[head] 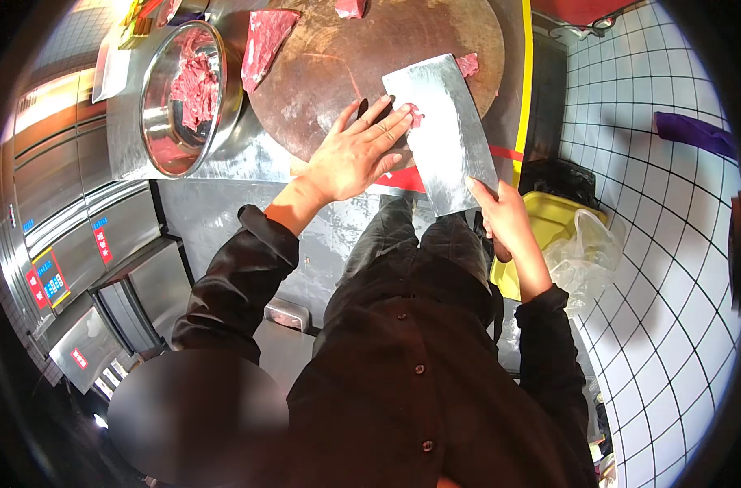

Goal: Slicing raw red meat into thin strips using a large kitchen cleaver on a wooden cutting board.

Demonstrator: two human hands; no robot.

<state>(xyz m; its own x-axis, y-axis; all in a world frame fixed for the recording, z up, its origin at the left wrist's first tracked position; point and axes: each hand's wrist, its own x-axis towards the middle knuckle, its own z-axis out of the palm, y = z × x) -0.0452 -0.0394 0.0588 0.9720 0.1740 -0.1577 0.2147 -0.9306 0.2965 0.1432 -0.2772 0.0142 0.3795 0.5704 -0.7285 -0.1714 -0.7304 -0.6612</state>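
A broad metal cleaver [446, 122] lies with its flat face up over the right part of a round wooden chopping block [321, 67]. Its handle is in my right hand [505, 213], fingers wrapped around it and the thumb along the blade. My left hand [367, 146] is spread palm down at the blade's left edge. Its fingertips meet a small scrap of raw meat [415, 114] on the blade. Beyond the cleaver a small meat piece [468, 64] rests on the block. A larger slab of red meat [268, 46] lies at the block's left edge.
Left of the block, a steel bowl [163, 155] holds sliced meat [195, 91]. Another meat chunk [349, 8] is at the far edge. Below right stand a yellow bin [538, 210] and a clear plastic bag [583, 262], beside a tiled wall [638, 207]. Steel cabinets [123, 229] line the left.
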